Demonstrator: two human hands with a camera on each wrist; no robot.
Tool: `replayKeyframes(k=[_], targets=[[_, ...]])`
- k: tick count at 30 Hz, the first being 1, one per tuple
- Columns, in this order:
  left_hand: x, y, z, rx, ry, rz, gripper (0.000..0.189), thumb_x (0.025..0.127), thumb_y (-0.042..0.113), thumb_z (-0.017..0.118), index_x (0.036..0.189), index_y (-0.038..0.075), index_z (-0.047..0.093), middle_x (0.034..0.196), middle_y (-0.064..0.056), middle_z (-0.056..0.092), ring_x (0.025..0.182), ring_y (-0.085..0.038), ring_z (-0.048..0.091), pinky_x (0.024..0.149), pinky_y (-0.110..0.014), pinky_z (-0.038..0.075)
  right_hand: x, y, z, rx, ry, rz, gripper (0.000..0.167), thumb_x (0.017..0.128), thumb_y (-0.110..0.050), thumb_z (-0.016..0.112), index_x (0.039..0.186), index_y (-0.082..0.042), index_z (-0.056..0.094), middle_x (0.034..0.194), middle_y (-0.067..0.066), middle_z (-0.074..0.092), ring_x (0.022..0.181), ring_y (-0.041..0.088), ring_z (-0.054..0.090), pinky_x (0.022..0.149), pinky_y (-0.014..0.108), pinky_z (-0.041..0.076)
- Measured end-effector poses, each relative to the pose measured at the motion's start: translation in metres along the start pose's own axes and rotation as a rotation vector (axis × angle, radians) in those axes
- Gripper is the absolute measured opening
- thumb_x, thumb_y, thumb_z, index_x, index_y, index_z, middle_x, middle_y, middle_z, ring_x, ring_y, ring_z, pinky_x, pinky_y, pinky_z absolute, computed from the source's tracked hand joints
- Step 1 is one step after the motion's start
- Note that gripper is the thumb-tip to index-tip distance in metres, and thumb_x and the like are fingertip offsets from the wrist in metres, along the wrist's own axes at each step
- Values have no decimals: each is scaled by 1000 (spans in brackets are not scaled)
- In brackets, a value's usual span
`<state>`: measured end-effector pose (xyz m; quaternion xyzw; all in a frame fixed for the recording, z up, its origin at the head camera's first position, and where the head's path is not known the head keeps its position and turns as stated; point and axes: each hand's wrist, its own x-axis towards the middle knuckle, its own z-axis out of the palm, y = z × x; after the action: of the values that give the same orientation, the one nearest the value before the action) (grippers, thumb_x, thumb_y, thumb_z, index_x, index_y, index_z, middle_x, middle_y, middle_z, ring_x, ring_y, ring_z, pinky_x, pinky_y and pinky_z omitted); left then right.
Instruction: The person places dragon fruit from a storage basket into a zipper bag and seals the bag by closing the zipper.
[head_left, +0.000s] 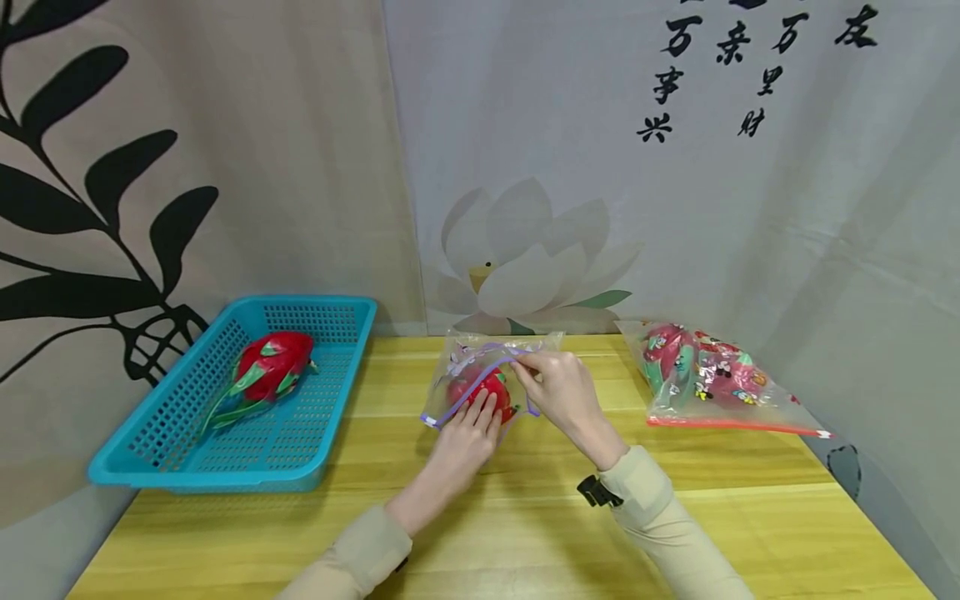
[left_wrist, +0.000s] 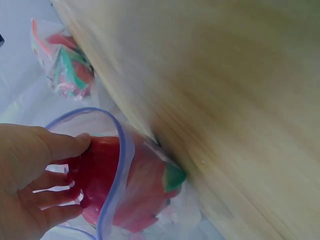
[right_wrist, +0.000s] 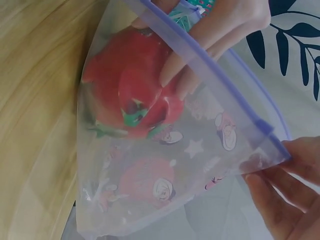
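A clear zip bag point(right_wrist: 195, 172) with a purple rim and printed pink figures stands open at the middle of the table. Inside it is a red dragon fruit point(right_wrist: 115, 75) with green tips. My left hand point(head_left: 468, 437) reaches through the bag's mouth and holds the dragon fruit, thumb on one side and fingers on the other, as the left wrist view shows. With thumb and fingertips, my right hand point(head_left: 558, 392) pinches a corner of the bag's purple rim. The fruit's underside is hidden.
On the left, a blue plastic basket point(head_left: 341, 333) holds another red dragon fruit point(head_left: 277, 364) with long green leaves. A filled zip bag point(head_left: 705, 383) with a red-orange closure lies at the right. A printed cloth point(head_left: 315, 167) hangs behind the wooden table point(head_left: 525, 525).
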<state>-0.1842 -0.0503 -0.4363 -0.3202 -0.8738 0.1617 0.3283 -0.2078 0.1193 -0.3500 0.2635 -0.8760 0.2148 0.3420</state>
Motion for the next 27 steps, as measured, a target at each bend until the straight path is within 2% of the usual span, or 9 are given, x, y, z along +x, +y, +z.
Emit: replayKeyframes(k=[5, 9, 13, 16, 20, 23, 27], targets=[[4, -2, 3, -17, -36, -16, 50, 71, 18, 81, 119, 13, 67, 131, -9, 61, 126, -23, 55, 86, -23, 55, 0, 0, 0, -16, 11, -13, 9, 84, -12, 71, 88, -7, 77, 73, 6, 74, 50, 11, 62, 46, 22, 47], [6, -2, 6, -29, -55, -23, 57, 68, 19, 83, 122, 11, 65, 133, -11, 59, 127, -25, 54, 88, -23, 54, 0, 0, -1, -20, 15, -18, 9, 84, -12, 71, 87, -6, 77, 72, 6, 73, 49, 11, 61, 45, 21, 45], [9, -2, 12, -20, -18, -39, 47, 75, 18, 78, 120, 10, 67, 130, -12, 61, 123, -25, 57, 83, -23, 56, 1, 0, -1, -30, 24, -25, 9, 83, -13, 72, 86, -6, 77, 73, 6, 74, 50, 12, 62, 45, 20, 45], [11, -3, 17, -5, 18, -63, 37, 81, 16, 71, 117, 10, 68, 128, -12, 63, 119, -23, 60, 73, -21, 57, 1, 0, -2, -30, 33, -26, 8, 82, -13, 72, 85, -6, 77, 72, 6, 73, 49, 12, 61, 44, 18, 43], [14, -4, 21, 13, 31, -106, 31, 85, 15, 65, 115, 11, 70, 126, -10, 64, 113, -20, 64, 58, -20, 55, 2, 0, -3, -37, 41, -30, 8, 83, -13, 72, 84, -7, 77, 70, 5, 72, 47, 11, 56, 43, 16, 38], [15, -6, 23, 18, 32, -133, 32, 84, 15, 66, 115, 11, 70, 124, -7, 66, 109, -18, 65, 60, -21, 56, 2, -1, -4, -43, 44, -34, 8, 83, -13, 72, 82, -7, 77, 67, 4, 71, 47, 10, 55, 43, 17, 38], [14, -9, 25, 12, 39, -129, 31, 84, 16, 63, 114, 13, 70, 124, -6, 65, 110, -18, 64, 70, -24, 57, 3, -1, -4, -38, 45, -31, 8, 84, -13, 71, 82, -6, 76, 67, 4, 71, 48, 11, 58, 44, 19, 42]])
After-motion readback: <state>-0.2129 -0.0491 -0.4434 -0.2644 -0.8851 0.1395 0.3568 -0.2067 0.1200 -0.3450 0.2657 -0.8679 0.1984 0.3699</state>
